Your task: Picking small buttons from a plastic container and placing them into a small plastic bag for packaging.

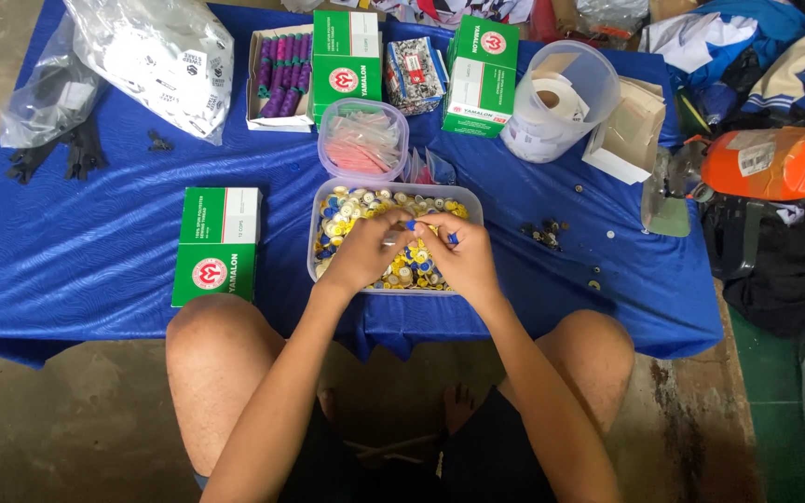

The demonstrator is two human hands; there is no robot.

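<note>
Blue cloth (95, 251) is covering the low table where a seated person is working over a clear rectangular tub (323, 200) of small yellow, white and blue buttons (356, 207). Both hands are meeting above the tub's near half: the left hand (362, 253) is curling its fingertips toward the right hand (463, 261), and the two are pinching something small and blue (452, 238) between them, though what exactly is too small to tell. Just behind the tub, a round clear container (362, 140) of pink packets is sitting; green-and-white boxes (216, 244) are lying to the left and farther back, beside a tray of purple spools (279, 74). A clear jug (561, 98) with a tape roll is standing to the right, with loose dark bits (544, 230) scattered nearby. The tub is sitting close to the table's front edge, so a heavy press from the wrists could likely tip it and spill buttons onto the floor.
</note>
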